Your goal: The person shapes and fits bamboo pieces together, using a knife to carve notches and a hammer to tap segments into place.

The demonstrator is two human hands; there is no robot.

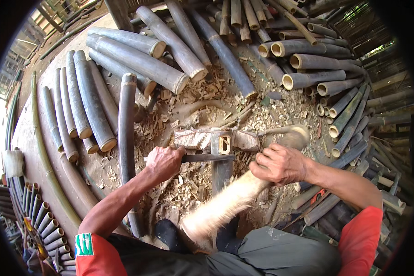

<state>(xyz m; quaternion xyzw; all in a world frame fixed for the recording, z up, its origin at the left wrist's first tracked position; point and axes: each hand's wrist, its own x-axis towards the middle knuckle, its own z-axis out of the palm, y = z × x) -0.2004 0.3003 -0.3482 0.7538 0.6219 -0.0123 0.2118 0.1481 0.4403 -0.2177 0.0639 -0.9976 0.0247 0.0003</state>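
Bamboo length (227, 202), pale, blurred: slanted on near side of post (221, 171), right hand's (280, 163) fingers curled round it. Left hand (164, 162), left of post, gripped knife (202, 158). Shavings (191, 181) surrounded post. Remotely, I judged length mostly shaved; dark poles (138, 62) beyond post looked unshaved.

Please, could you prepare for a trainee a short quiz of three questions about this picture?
1. Which hand holds the dark blade?
2. True or false: the right hand is empty.
3. What colour are the person's sleeves?
A. Blue
B. Red
C. White

Key:
1. The left hand.
2. False; it grips the blurred pale pole.
3. B.
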